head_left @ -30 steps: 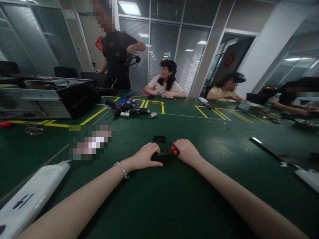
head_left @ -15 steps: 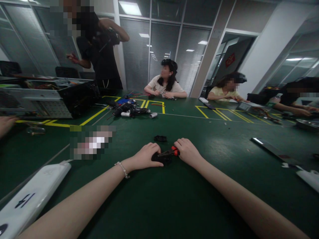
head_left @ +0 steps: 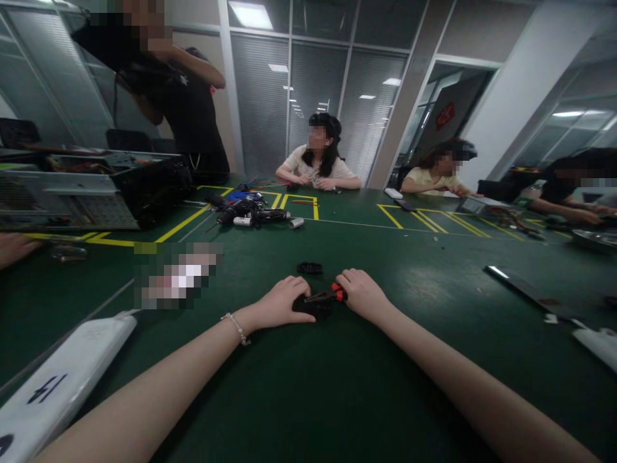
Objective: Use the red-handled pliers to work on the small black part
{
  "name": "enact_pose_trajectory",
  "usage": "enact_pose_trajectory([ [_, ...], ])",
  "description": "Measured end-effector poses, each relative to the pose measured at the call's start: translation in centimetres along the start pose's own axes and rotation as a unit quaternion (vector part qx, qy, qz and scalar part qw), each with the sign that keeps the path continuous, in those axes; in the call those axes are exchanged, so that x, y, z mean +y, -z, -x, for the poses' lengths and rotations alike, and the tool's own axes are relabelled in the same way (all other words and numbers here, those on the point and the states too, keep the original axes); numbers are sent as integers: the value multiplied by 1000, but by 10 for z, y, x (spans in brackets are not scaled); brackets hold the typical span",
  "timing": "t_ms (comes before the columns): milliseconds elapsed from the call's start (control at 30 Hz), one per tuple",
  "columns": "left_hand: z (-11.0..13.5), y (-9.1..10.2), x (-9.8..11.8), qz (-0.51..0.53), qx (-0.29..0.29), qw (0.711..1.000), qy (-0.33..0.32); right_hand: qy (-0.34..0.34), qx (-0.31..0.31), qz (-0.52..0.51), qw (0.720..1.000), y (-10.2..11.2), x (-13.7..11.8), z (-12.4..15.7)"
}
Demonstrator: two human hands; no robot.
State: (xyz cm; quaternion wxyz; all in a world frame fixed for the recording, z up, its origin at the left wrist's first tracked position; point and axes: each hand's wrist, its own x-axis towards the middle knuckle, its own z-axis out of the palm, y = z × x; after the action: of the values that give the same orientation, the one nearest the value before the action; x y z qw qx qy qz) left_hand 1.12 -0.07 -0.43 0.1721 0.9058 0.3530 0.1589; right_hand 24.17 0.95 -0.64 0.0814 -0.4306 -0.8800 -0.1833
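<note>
On the green table, my left hand [head_left: 284, 301] grips a small black part [head_left: 318, 310], thumb on its near side and fingers on its far side. The part's exact kind is too dark to make out. My right hand [head_left: 362, 292] is closed round the red handles of a pair of pliers [head_left: 339, 292]. Their dark jaws point left and lie against the black part. Just beyond them, apart from both hands, rests another small black piece [head_left: 309, 267].
A white power strip [head_left: 72, 376] marked 14 lies at left. Beyond are a computer case [head_left: 87, 193] and a pile of black cables [head_left: 248, 211]. A dark flat device [head_left: 525, 289] lies at right. Several people are round the table; one stands at back left.
My hands, the pliers and the black part stay almost in place. The standing person at back left has leaned left and raised an arm.
</note>
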Motion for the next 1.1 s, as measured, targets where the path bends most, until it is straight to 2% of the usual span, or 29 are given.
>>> enact_pose_trajectory([
  [1100, 1, 3, 3, 3, -2, 1000, 0, -5, 1, -6, 1000, -4, 0, 2],
])
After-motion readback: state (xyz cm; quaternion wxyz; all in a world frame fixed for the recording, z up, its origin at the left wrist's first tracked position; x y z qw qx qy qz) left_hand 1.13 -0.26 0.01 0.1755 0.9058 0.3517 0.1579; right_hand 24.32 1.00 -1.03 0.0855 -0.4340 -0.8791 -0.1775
